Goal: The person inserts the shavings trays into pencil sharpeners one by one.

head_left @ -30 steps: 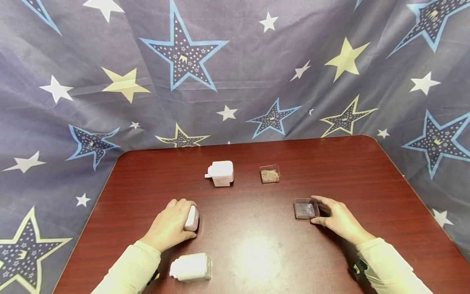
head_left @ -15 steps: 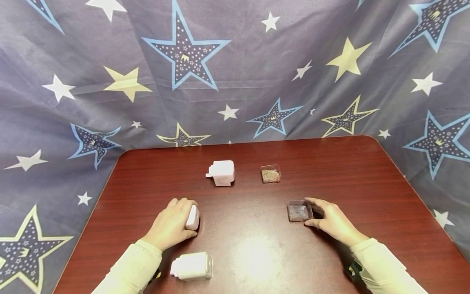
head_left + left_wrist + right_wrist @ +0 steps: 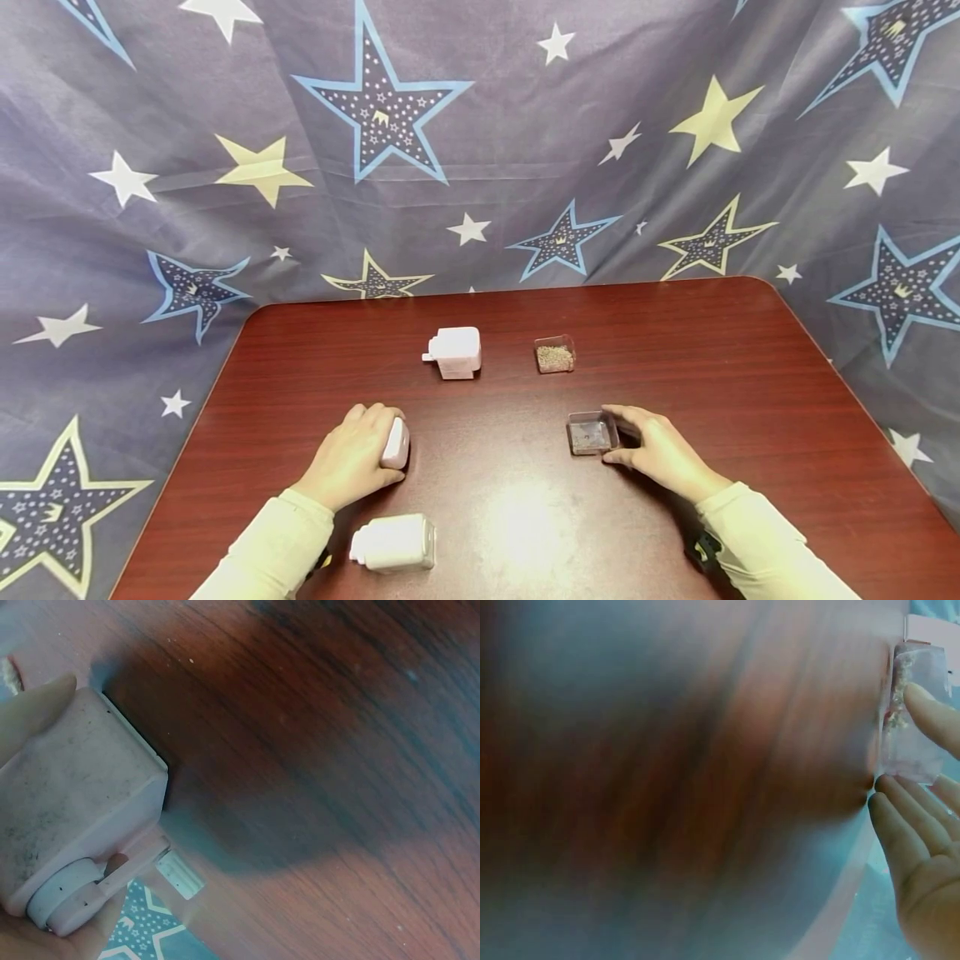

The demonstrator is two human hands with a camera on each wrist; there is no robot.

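My left hand (image 3: pixel 348 457) grips a pale pinkish box with a crank handle (image 3: pixel 82 787) at the table's left. In the left wrist view, its round hub and crank arm with a ribbed knob show at the bottom. Part of its body is hidden by the palm and fingers. At the right, my right hand (image 3: pixel 663 450) holds a small clear plastic tray (image 3: pixel 588 435) by its right side, thumb at the near side and fingers at the far side. The right wrist view shows the tray (image 3: pixel 921 742) edge-on, with some pale crumbs inside.
A white crank box (image 3: pixel 456 352) stands at the back. Right of it sits another clear tray (image 3: pixel 555 358) filled with tan bits. A white box with a narrowed end (image 3: pixel 393 543) lies near the left forearm. A star-patterned cloth (image 3: pixel 487 150) hangs behind the table (image 3: pixel 675 333).
My right hand has slid the clear tray to the left and slightly nearer, toward the table's middle. The left hand keeps its hold on the crank box and stays in place.
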